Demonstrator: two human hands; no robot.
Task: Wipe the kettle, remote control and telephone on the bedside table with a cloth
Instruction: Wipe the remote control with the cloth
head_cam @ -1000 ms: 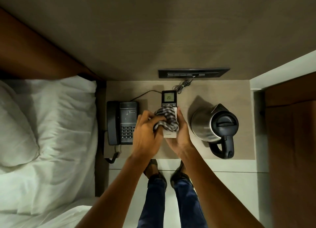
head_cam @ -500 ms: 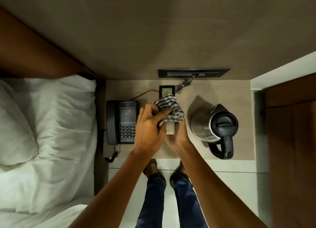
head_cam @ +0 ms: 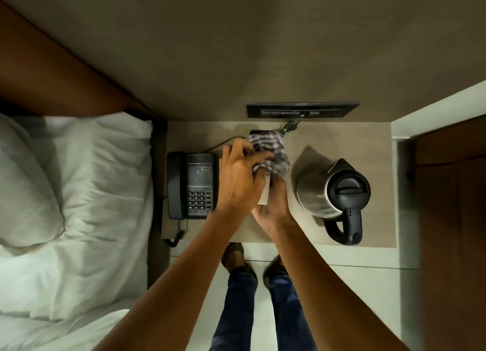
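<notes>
From the head view, the remote control (head_cam: 263, 197) is the landmark: it is held above the tabletop (head_cam: 368, 143), lengthwise away from the person, so its face can be rubbed end to end. The right hand (head_cam: 273, 208) cups it from below, its grip closed round the lower end, seemingly to steady it. The left hand (head_cam: 240, 178) has its grip closed on the striped cloth (head_cam: 271, 150), bunched over the remote's far end and hiding the display. Left of the remote sits the telephone (head_cam: 193, 185), right of it the kettle (head_cam: 334, 193), handle toward the person; both rest on the tabletop, clear of the hands, apparently awaiting or past their turn
</notes>
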